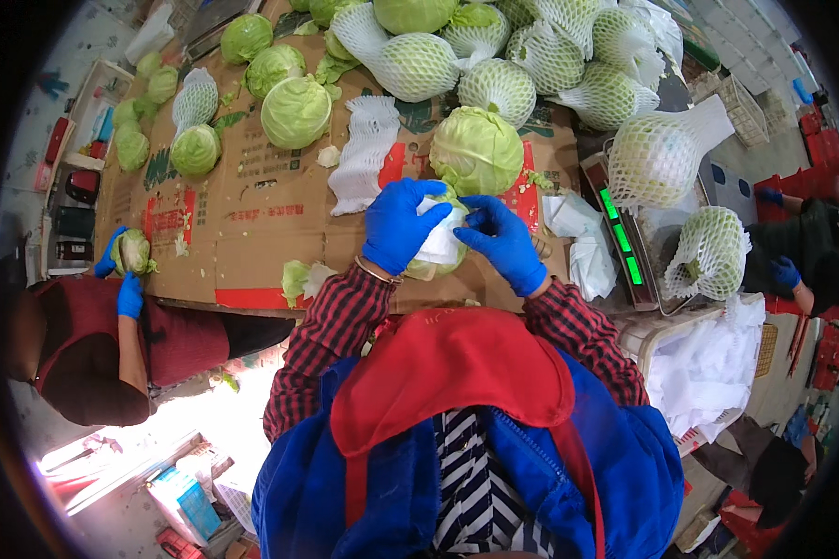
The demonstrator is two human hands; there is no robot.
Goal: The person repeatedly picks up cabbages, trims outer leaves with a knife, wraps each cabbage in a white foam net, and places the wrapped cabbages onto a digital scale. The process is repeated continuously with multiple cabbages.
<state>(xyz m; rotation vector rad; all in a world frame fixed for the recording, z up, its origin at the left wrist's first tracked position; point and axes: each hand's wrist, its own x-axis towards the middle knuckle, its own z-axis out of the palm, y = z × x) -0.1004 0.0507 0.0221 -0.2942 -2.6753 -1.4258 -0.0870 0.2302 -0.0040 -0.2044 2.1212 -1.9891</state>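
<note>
At the near edge of the cardboard-covered table, a cabbage [430,270] is partly covered by a white paper sheet [439,241]. My left hand [402,225], in a blue glove, grips its left side, with the thumb over the sheet. On the opposite side, my blue-gloved right hand [503,244] has bent fingers at the sheet's edge; whether they pinch it cannot be made out. Just beyond my hands sits a bare green cabbage [477,149]. A flattened white foam net sleeve [366,150] lies to its left.
Netted cabbages [419,66] pile up at the back. On the right, a scale with a lit green display [621,237] carries a netted cabbage [654,159]. White sheets [703,370] fill a crate beside me. At left, a co-worker's gloved hand [131,296] touches a small cabbage [133,251].
</note>
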